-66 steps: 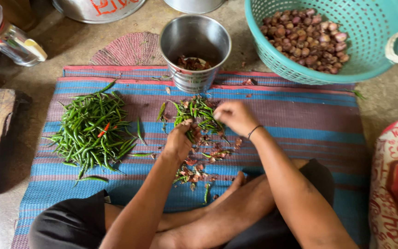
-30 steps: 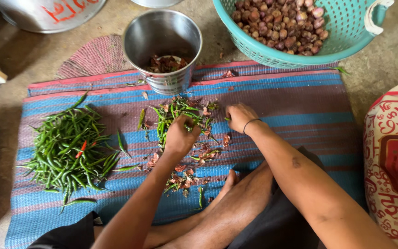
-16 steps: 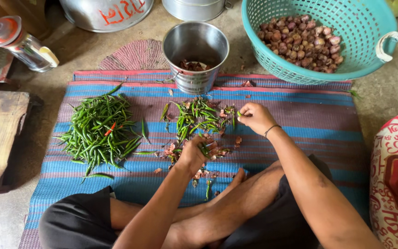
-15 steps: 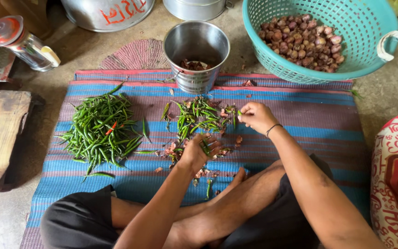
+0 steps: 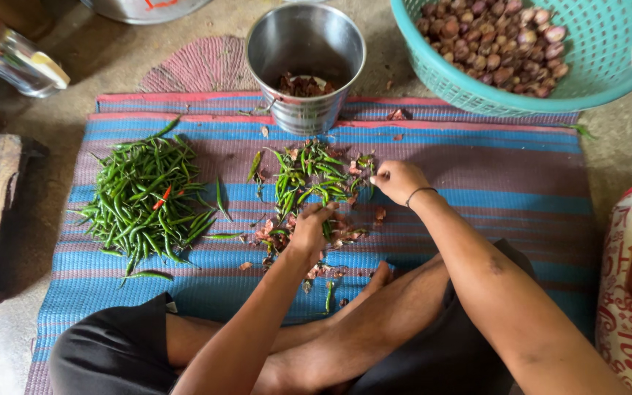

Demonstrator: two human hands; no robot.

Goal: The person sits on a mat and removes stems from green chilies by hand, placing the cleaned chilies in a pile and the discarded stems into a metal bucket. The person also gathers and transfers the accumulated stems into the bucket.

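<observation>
Striped mat (image 5: pixel 477 175) covers the floor. Just in front of the metal pot (image 5: pixel 306 66), the left hand (image 5: pixel 310 228) has slid down onto the small chilli pile (image 5: pixel 309 179), fingers curled. The right hand (image 5: pixel 398 181) now pinches something tiny beside it; I cannot tell what. More sorting seems underway.

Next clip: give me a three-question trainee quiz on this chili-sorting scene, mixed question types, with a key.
1. True or false: the steel bucket stands on the far edge of the striped mat.
2. Which lies to the person's left? A) large green chili pile B) teal basket of shallots
3. Fill in: the left hand and right hand both work at the ___ chili pile.

Key: 1 true; 2 A; 3 small.
</observation>
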